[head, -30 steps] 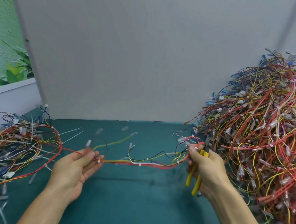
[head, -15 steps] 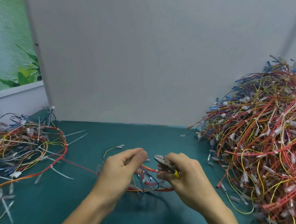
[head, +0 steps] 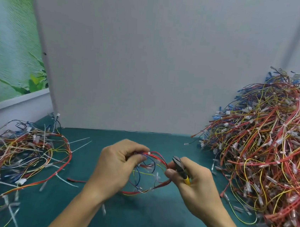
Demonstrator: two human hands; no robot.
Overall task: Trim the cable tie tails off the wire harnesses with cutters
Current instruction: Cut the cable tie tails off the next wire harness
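A wire harness of red, yellow and blue wires hangs looped between my hands, just above the green table. My left hand grips its upper left part, fingers curled round the red wires near a white cable tie. My right hand holds yellow-handled cutters in the palm, dark jaws pointing up and left, and its thumb and forefinger pinch the red wires on the loop's right side.
A tall heap of harnesses fills the right side. A lower, spread pile of harnesses with white tie tails lies on the left. A grey board stands behind. Cut tie pieces are scattered on the table.
A second ago the harness was stretched wide between my hands. Both hands have come together in the middle, gathering it into a loop, and the view has tilted downward.
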